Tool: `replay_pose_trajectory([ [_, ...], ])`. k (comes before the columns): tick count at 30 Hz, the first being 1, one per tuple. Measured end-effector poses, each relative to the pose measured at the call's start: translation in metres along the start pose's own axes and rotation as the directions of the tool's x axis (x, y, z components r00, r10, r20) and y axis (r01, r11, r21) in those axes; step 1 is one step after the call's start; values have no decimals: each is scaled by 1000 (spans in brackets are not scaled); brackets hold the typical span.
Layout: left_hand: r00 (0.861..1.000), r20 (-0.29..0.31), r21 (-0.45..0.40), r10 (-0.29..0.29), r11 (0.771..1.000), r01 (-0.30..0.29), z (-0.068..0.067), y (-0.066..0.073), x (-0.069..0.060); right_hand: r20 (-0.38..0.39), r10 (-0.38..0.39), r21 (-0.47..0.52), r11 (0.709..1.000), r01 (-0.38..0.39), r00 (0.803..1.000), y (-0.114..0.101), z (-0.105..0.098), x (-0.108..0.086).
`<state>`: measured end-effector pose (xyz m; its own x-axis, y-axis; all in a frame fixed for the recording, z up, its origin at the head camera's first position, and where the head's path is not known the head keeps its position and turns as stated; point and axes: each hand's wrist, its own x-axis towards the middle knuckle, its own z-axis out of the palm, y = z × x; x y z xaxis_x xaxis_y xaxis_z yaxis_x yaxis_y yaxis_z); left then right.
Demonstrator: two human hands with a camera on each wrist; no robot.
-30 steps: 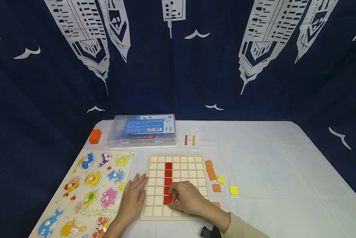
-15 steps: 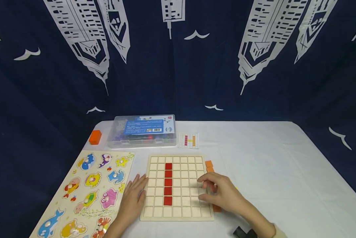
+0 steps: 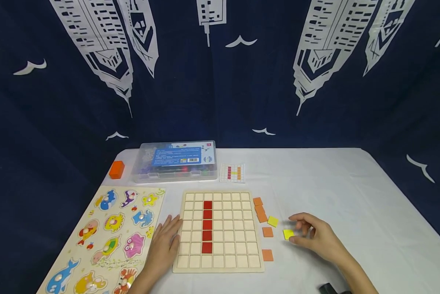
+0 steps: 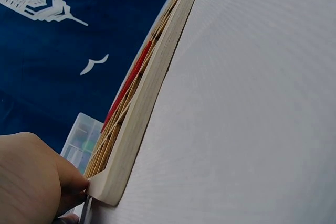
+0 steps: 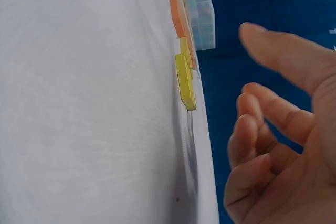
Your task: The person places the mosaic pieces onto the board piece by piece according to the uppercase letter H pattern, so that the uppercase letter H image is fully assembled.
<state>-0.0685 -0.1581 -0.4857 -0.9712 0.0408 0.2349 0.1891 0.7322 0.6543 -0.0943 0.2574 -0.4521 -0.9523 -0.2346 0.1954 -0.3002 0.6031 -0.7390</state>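
Observation:
A wooden grid board (image 3: 234, 259) lies in the middle of the table, with a vertical line of several red tiles (image 3: 207, 225) in one column. My left hand (image 3: 162, 245) rests at the board's left edge, its fingertips touching it; the left wrist view shows the hand (image 4: 37, 177) at the board's corner (image 4: 110, 187). My right hand (image 3: 317, 237) is beside a yellow tile (image 3: 288, 234), thumb and index finger apart with nothing between them. The right wrist view shows that hand (image 5: 289, 119) apart from the yellow tile (image 5: 185, 82). Another yellow tile (image 3: 273, 221) lies closer to the board.
Several orange tiles (image 3: 267, 232) lie along the board's right side. An animal puzzle board (image 3: 124, 228) is at the left. Behind are a clear plastic case (image 3: 176, 173), a small pattern card (image 3: 232, 173) and an orange block (image 3: 116, 170). A black object (image 3: 329, 289) is at the front edge.
My right hand has left the red column and moved right across the board, past the orange tiles, to the outer yellow tile. The left hand has stayed in place.

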Motion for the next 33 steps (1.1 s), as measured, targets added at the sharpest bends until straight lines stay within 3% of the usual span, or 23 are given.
replay_pose_trajectory([
  [10, 1000, 2, -3, -10, 1000, 10, 0, 0, 1, 37, 47, 30, 998, -48, 998, 19, 3, 1],
  [28, 998, -31, 27, 46, 999, -45, 0, 0, 0, 33, 58, -49, 997, -56, 998, 22, 8, 2],
  [33, 999, -23, 24, 38, 999, -38, 0, 0, 0, 33, 65, -66, 996, -63, 997, 22, 8, 1],
])
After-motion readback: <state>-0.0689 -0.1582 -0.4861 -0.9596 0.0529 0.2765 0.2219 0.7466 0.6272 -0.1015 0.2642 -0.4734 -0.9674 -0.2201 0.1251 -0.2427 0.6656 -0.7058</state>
